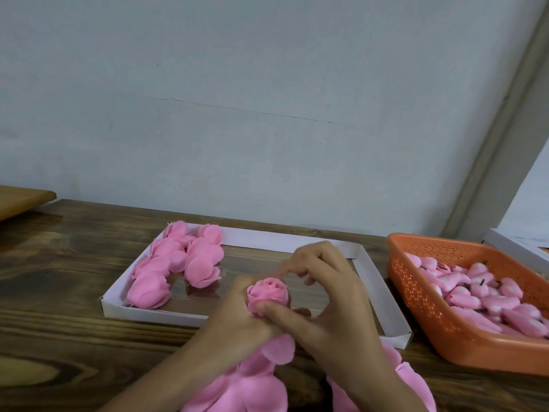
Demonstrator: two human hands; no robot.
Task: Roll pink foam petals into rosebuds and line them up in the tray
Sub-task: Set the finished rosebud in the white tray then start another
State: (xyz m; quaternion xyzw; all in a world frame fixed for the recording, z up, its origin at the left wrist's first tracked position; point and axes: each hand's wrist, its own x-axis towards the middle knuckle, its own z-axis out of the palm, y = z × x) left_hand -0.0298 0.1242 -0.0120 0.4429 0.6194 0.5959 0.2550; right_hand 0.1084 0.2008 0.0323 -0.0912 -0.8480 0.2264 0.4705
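A pink foam rosebud (267, 294) stands upright between my two hands, over the near edge of the white cardboard tray (375, 288). My left hand (234, 319) grips its base from the left. My right hand (329, 295) presses its thumb on the bud's lower front, with the fingers curled above and behind it. Several finished rosebuds (178, 266) lie in two rows at the tray's left end. A pile of loose pink petals (252, 385) lies under my wrists at the table's near edge.
An orange perforated basket (416, 289) holding several pink bud cores with dark stems stands to the right of the tray. A white box corner (517, 248) shows behind it. The dark wooden table (59, 292) meets a pale wall.
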